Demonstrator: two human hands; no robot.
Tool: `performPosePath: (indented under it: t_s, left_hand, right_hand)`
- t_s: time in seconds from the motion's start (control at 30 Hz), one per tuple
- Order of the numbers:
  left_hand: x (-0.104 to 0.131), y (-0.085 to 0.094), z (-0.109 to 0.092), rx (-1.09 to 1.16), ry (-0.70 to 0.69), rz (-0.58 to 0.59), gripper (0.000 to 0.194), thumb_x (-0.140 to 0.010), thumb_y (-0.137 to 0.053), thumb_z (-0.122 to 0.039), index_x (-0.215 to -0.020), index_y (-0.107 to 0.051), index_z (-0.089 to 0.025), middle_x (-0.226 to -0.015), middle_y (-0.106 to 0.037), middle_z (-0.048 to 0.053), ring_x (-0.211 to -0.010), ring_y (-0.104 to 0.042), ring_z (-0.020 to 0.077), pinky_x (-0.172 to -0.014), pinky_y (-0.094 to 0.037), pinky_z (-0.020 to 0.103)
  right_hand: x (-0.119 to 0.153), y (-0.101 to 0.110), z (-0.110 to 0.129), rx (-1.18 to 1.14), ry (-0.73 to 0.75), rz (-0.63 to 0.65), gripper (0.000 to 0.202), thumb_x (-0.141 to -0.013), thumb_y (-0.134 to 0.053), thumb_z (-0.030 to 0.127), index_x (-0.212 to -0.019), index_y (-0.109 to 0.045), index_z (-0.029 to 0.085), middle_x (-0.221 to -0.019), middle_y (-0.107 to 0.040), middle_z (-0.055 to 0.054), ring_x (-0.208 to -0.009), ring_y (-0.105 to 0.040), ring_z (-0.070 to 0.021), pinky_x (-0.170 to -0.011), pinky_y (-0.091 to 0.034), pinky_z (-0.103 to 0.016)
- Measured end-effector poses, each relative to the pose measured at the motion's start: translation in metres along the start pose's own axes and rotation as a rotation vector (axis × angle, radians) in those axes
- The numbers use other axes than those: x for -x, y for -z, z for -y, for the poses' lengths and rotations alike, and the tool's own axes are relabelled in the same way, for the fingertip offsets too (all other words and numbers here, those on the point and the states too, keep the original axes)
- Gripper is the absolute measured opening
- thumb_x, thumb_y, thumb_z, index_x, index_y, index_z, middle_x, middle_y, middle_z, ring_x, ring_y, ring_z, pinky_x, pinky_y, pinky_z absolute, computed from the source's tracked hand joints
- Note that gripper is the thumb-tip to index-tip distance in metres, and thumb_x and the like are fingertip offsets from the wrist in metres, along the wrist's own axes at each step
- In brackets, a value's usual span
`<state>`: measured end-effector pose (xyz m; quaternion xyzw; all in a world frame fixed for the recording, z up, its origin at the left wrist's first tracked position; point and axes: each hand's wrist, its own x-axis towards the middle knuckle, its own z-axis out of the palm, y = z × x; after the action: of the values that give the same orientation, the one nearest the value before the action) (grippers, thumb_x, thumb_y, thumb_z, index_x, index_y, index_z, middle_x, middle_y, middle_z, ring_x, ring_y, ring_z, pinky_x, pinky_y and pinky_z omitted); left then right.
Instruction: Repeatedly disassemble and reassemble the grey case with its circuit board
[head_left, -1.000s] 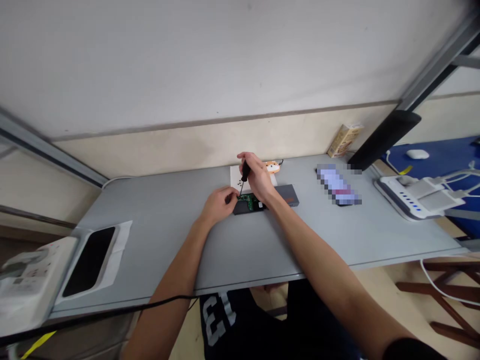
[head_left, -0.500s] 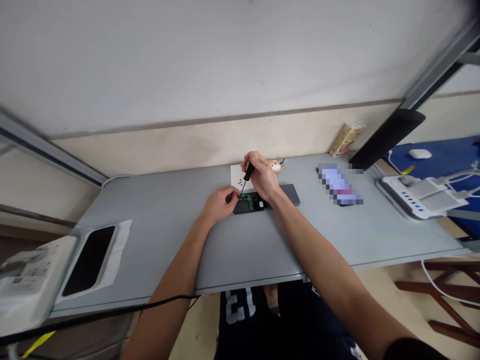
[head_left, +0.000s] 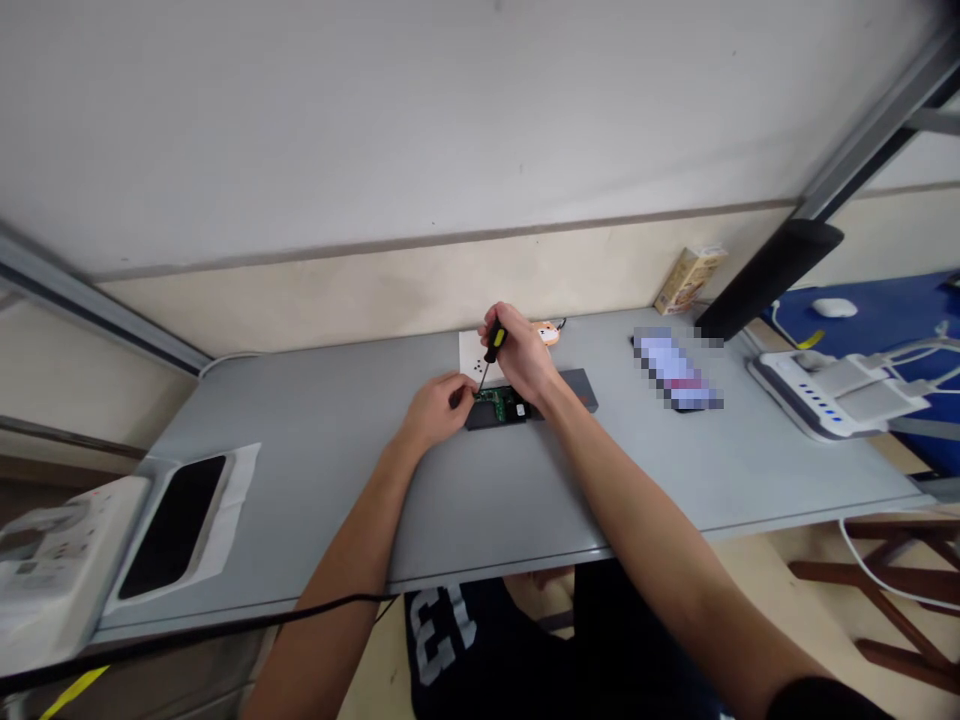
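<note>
My right hand [head_left: 520,350] is closed round the black and yellow handle of a screwdriver [head_left: 496,340]. Its thin shaft slants down to the left end of a green circuit board [head_left: 500,402], which lies in a dark open case [head_left: 484,416]. At that same end, my left hand [head_left: 441,408] has its fingers pinched together by the screwdriver's tip; what they grip is too small to make out. A grey flat piece [head_left: 581,388] lies to the right, partly under my right wrist. Behind the case is a white sheet [head_left: 471,350] with several small dark screws on it.
An orange and white object [head_left: 547,333] lies behind my right hand. To the right are a blurred-out phone [head_left: 675,370], a carton [head_left: 688,280] and a power strip [head_left: 814,395]. A black phone [head_left: 176,525] lies at the left, and a black cable [head_left: 330,604] crosses the front edge.
The screwdriver handle has turned a little in my right hand, showing its yellow part differently. The view has shifted slightly. Both hands stay at the circuit board.
</note>
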<state>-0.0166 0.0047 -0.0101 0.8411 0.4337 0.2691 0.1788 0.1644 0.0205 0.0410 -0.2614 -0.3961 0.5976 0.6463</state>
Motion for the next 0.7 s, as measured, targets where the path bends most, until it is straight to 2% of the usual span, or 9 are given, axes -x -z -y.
performPosePath:
  t_s: [0.1,0.2,0.27,0.37,0.47,0.53,0.63,0.7]
  left_hand:
    - [-0.0005,0.0003,0.0009,-0.01,-0.015,0.01,0.018,-0.094,-0.05,-0.02,-0.094,-0.068,-0.021,-0.089,-0.07,0.002,-0.074,-0.06,0.0162,-0.073,-0.048,0.03]
    - [-0.001,0.001,0.001,-0.056,-0.031,0.023,0.02,-0.094,-0.05,-0.018,-0.096,-0.069,-0.021,-0.091,-0.071,0.003,-0.076,-0.061,0.0171,-0.076,-0.048,0.031]
    - [-0.001,0.0017,0.0002,-0.089,-0.038,0.025,0.02,-0.093,-0.05,-0.018,-0.096,-0.069,-0.021,-0.091,-0.071,0.003,-0.078,-0.062,0.018,-0.077,-0.048,0.031]
    - [-0.0007,0.0024,-0.0017,-0.1,-0.044,0.012,0.02,-0.093,-0.05,-0.018,-0.096,-0.069,-0.022,-0.092,-0.071,0.003,-0.08,-0.062,0.0187,-0.078,-0.048,0.032]
    - [-0.0005,0.0021,-0.0026,-0.081,-0.035,0.001,0.019,-0.093,-0.05,-0.018,-0.096,-0.068,-0.022,-0.093,-0.071,0.003,-0.079,-0.062,0.0178,-0.076,-0.047,0.031]
    - [-0.0004,0.0015,-0.0022,-0.074,-0.026,0.004,0.019,-0.093,-0.05,-0.017,-0.096,-0.068,-0.022,-0.092,-0.071,0.002,-0.077,-0.061,0.0171,-0.073,-0.047,0.03]
    - [-0.0004,0.0009,-0.0014,-0.065,-0.023,0.01,0.018,-0.093,-0.05,-0.017,-0.095,-0.068,-0.021,-0.091,-0.07,0.002,-0.076,-0.06,0.0166,-0.072,-0.046,0.029]
    - [-0.0003,0.0009,-0.0012,-0.054,-0.026,0.006,0.018,-0.093,-0.05,-0.018,-0.095,-0.068,-0.02,-0.091,-0.07,0.003,-0.077,-0.06,0.0166,-0.073,-0.046,0.029]
  right_hand:
    - [0.0013,0.0008,-0.0023,0.074,0.013,-0.032,0.049,-0.077,-0.078,0.06,-0.078,-0.044,0.024,-0.079,-0.056,0.002,-0.064,-0.059,-0.0109,-0.056,-0.044,-0.026]
    - [0.001,0.0001,-0.0057,0.179,0.077,-0.067,0.052,-0.08,-0.073,0.065,-0.077,-0.04,0.025,-0.063,-0.045,0.007,-0.047,-0.044,-0.0083,-0.047,-0.034,-0.026]
    - [0.0007,-0.0011,-0.0067,0.153,0.111,-0.05,0.048,-0.084,-0.063,0.071,-0.082,-0.047,0.025,-0.061,-0.04,0.007,-0.047,-0.041,-0.0086,-0.047,-0.034,-0.026]
    - [0.0012,-0.0026,-0.0051,0.074,0.094,0.019,0.051,-0.089,-0.05,0.075,-0.095,-0.061,0.026,-0.068,-0.047,0.004,-0.057,-0.049,-0.0106,-0.054,-0.04,-0.026]
    - [0.0031,-0.0037,-0.0025,0.087,0.046,0.032,0.042,-0.083,-0.068,0.066,-0.091,-0.062,0.025,-0.078,-0.055,0.002,-0.069,-0.057,-0.0116,-0.061,-0.046,-0.025]
    - [0.004,-0.0046,-0.0025,0.108,0.027,0.006,0.043,-0.078,-0.077,0.061,-0.085,-0.054,0.025,-0.078,-0.056,0.003,-0.066,-0.058,-0.0108,-0.059,-0.045,-0.025]
    - [0.0036,-0.0064,-0.0057,0.161,0.075,-0.069,0.051,-0.076,-0.078,0.061,-0.081,-0.041,0.026,-0.064,-0.045,0.008,-0.048,-0.045,-0.0076,-0.047,-0.035,-0.024]
    - [0.0025,-0.0077,-0.0084,0.189,0.126,-0.082,0.05,-0.079,-0.074,0.064,-0.083,-0.041,0.026,-0.061,-0.038,0.01,-0.045,-0.036,-0.0071,-0.044,-0.03,-0.024]
